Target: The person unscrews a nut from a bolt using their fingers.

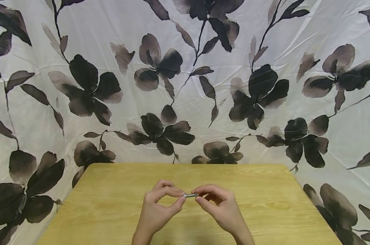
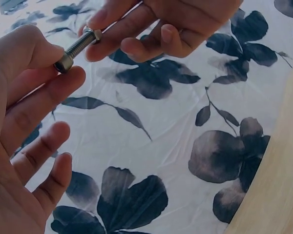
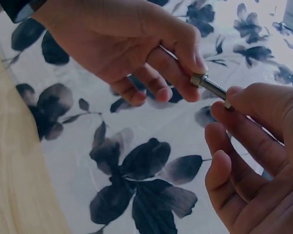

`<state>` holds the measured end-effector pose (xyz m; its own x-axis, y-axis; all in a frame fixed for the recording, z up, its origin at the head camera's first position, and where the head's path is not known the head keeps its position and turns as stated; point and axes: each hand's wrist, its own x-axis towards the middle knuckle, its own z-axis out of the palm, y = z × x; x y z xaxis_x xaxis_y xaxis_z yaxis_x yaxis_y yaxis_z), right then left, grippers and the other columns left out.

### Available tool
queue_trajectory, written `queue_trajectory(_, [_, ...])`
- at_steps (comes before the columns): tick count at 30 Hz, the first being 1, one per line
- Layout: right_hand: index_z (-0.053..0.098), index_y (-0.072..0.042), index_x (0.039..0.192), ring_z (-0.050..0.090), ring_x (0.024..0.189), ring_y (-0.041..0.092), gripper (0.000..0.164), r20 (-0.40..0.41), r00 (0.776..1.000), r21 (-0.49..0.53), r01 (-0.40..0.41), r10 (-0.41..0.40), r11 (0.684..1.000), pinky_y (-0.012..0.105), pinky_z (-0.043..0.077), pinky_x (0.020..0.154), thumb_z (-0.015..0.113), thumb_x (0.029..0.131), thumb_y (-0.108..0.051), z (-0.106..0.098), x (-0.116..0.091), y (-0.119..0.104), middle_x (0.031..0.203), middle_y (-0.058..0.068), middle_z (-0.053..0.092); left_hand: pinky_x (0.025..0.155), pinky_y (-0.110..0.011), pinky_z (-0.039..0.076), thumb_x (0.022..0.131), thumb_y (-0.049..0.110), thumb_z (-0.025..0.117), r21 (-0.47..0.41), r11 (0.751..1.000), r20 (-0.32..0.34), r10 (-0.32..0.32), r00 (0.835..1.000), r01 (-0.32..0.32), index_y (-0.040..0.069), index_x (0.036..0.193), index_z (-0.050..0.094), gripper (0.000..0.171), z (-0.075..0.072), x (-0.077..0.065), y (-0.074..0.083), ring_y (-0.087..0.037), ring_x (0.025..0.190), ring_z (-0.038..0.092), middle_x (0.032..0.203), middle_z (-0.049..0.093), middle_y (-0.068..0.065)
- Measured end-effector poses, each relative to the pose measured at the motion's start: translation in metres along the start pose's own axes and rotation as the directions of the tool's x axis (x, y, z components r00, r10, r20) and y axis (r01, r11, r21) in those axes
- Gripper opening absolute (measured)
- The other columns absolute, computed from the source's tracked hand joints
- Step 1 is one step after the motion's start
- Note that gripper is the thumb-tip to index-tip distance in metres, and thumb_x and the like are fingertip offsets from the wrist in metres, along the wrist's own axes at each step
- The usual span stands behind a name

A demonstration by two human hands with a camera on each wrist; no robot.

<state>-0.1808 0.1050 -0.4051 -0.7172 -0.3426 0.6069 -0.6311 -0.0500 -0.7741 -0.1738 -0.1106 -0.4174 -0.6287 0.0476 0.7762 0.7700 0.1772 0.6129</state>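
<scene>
A small silver bolt (image 1: 190, 195) is held level between the two hands, above the table. My left hand (image 1: 160, 207) pinches the bolt's round head between thumb and index finger. At the other end, my right hand (image 1: 220, 206) pinches a nut (image 2: 97, 34) on the threaded tip with its thumb and index finger. Between the fingertips the threaded shank (image 3: 215, 88) shows bare. In the right wrist view, the nut is mostly hidden by the thumb. The other fingers of both hands are loosely bent, away from the bolt.
A yellow wood-grain table (image 1: 111, 183) lies beneath the hands, its corners rounded at the back. Behind and beside it hangs a white cloth (image 1: 203, 102) printed with dark flowers. A dark band (image 3: 20, 9) circles the left wrist.
</scene>
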Motion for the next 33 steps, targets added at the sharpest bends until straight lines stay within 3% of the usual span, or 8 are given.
queue_trajectory(14, [0.073, -0.004, 0.114, 0.069, 0.092, 0.013, 0.029, -0.033, 0.996, -0.036, 0.083, -0.085, 0.996, 0.027, 0.060, 0.072, 0.066, 0.092, 0.014, -0.0005, 0.0007, 0.0047, 0.106, 0.014, 0.075, 0.089, -0.027, 0.054, 0.080, -0.009, 0.081, -0.061, 0.988, 0.004, -0.141, 0.990, 0.141, 0.012, 0.090, 0.079, 0.023, -0.0060, -0.0010, -0.0016, -0.015, 0.091, 0.063, 0.092, 0.074, -0.005])
queue_trajectory(19, [0.073, -0.003, 0.114, 0.070, 0.093, 0.013, 0.026, -0.047, 0.998, -0.029, 0.049, -0.050, 0.998, 0.028, 0.061, 0.076, 0.066, 0.093, 0.012, -0.0024, -0.0003, 0.0060, 0.104, 0.014, 0.074, 0.086, -0.027, 0.054, 0.080, -0.006, 0.082, -0.027, 0.990, -0.018, -0.139, 0.990, 0.138, 0.014, 0.091, 0.080, 0.022, -0.0075, -0.0007, -0.0018, -0.015, 0.089, 0.063, 0.092, 0.074, -0.004])
queue_trajectory(26, [0.074, 0.000, 0.112, 0.069, 0.094, 0.010, 0.026, -0.071, 0.996, -0.017, 0.059, -0.061, 0.998, 0.027, 0.061, 0.078, 0.066, 0.092, 0.014, -0.0041, -0.0038, 0.0075, 0.100, 0.019, 0.071, 0.086, -0.027, 0.054, 0.081, -0.003, 0.084, 0.015, 0.992, -0.023, -0.124, 0.992, 0.124, 0.016, 0.091, 0.080, 0.022, -0.0057, -0.0041, -0.0001, -0.015, 0.092, 0.062, 0.092, 0.076, -0.002])
queue_trajectory(33, [0.075, -0.002, 0.110, 0.071, 0.091, 0.008, 0.022, -0.082, 0.996, -0.080, 0.034, -0.041, 0.996, 0.027, 0.062, 0.075, 0.069, 0.092, 0.010, -0.0021, -0.0082, 0.0065, 0.097, 0.018, 0.074, 0.087, -0.026, 0.053, 0.080, -0.004, 0.084, 0.014, 0.995, -0.015, -0.102, 0.995, 0.102, 0.016, 0.091, 0.080, 0.023, -0.0064, -0.0077, -0.0002, -0.014, 0.093, 0.062, 0.092, 0.077, -0.002])
